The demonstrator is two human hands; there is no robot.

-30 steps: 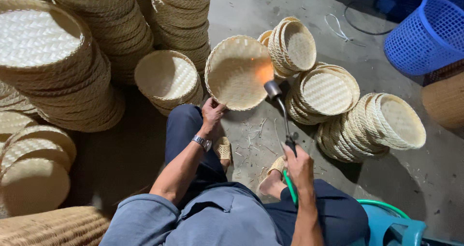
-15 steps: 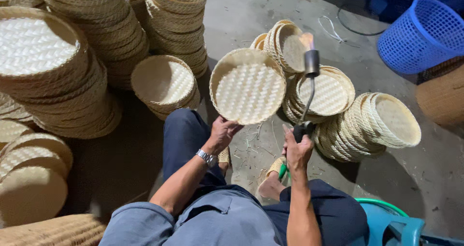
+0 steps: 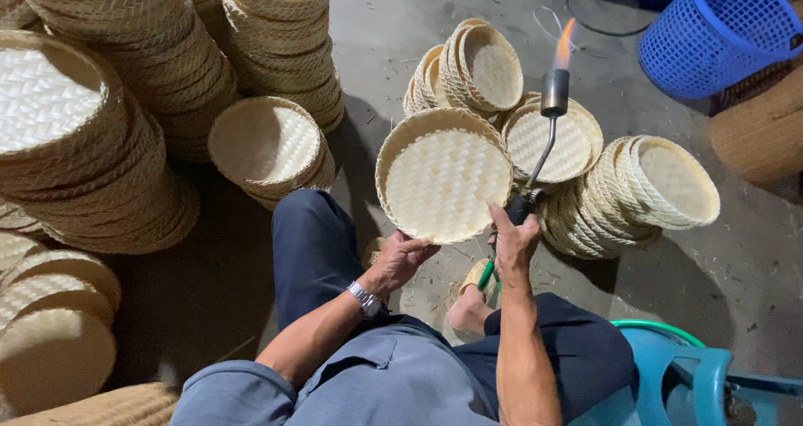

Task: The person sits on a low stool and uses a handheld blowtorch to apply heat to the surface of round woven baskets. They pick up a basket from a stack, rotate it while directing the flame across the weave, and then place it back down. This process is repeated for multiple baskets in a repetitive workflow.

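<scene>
Woven bamboo tray [image 3: 443, 183], round and shallow, sits at the centre of the head view, tilted so that its pale plaited inside faces the camera. Left hand [image 3: 401, 259], with a metal wristwatch [image 3: 365, 299] at the wrist, grips the tray's lower rim, fingers curled under the edge. Right hand [image 3: 512, 244], just right of the tray, is closed around the grip of a gas torch [image 3: 542, 146]; the torch's thin neck rises toward the upper right of the frame to a grey nozzle, from which an orange flame [image 3: 565, 43] points upward, beside the tray and clear of its rim. A green hose [image 3: 485, 275] shows below the right hand. Tall stacks of similar trays [image 3: 125, 100] fill the upper left of the frame, with a shorter stack [image 3: 268, 146] just left of the held tray. Further trays lean in rows [image 3: 636, 183] at right centre on the grey concrete floor [image 3: 753, 267]. A blue plastic basket [image 3: 719, 29] lies in the upper right corner. A teal plastic stool [image 3: 669, 367] shows at lower right. The person's dark trousers and grey shirt occupy the lower centre; one bare foot [image 3: 467, 309] rests below the tray.
</scene>
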